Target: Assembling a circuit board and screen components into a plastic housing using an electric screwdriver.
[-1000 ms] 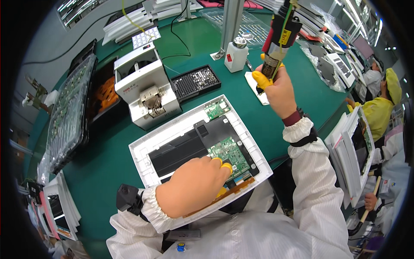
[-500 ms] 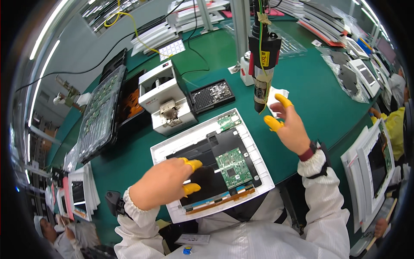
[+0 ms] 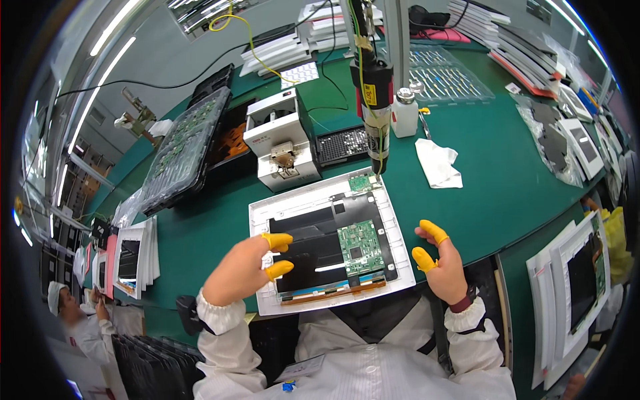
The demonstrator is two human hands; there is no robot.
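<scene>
In front of me a white rectangular housing lies flat on the green table, with a black panel inside it. A green circuit board is set on the black part, and a smaller green board sits near the far right corner. My left hand is over the housing's left edge, yellow-capped fingertips apart and nothing between them. Just off the right edge is my right hand, also open, thumb and forefinger yellow-capped. A power screwdriver hangs tip-down over the housing's far edge.
Behind the housing stand a white screw-feeding machine and a black tray of small parts. A white bottle and a white cloth lie farther right. Circuit-board trays stand left; stacked white housings are at right.
My right hand has come down and nearer, from beside the screwdriver tip to the housing's right edge. My left hand stays by the left edge. The whole view has shifted.
</scene>
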